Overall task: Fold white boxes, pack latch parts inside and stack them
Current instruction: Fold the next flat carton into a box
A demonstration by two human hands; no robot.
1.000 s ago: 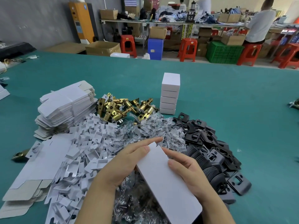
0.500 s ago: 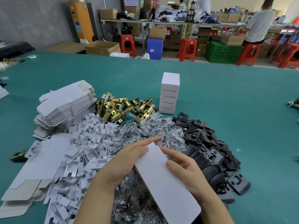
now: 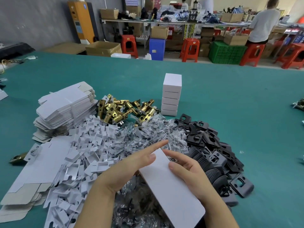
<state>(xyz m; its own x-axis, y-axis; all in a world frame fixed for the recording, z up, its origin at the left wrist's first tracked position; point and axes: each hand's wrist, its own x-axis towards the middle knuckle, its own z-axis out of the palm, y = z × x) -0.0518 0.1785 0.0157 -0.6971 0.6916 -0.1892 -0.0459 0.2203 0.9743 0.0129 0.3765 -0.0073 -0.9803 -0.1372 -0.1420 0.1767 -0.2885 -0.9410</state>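
Observation:
I hold a long white box [image 3: 171, 191] low in the middle, over the pile of clear screw bags [image 3: 148, 137]. My left hand [image 3: 130, 168] grips its left side, index finger stretched across the far end. My right hand [image 3: 189, 173] grips the right side with its thumb on top. A stack of several closed white boxes [image 3: 171, 94] stands on the green table [image 3: 230, 112] beyond. Brass latches [image 3: 125, 109] lie in a heap left of that stack. Black strike plates [image 3: 210, 150] are piled to my right.
Flat box blanks [image 3: 65, 106] are stacked at the left, with white card inserts [image 3: 85, 153] spilled in front and more blanks [image 3: 24, 195] at the near left. Behind the table are red stools, cartons, a green crate and a person [image 3: 263, 22] at a bench.
The small tab that stuck out at the box's far end is no longer visible. My fingers have shifted slightly along that end. The box stays in the same spot.

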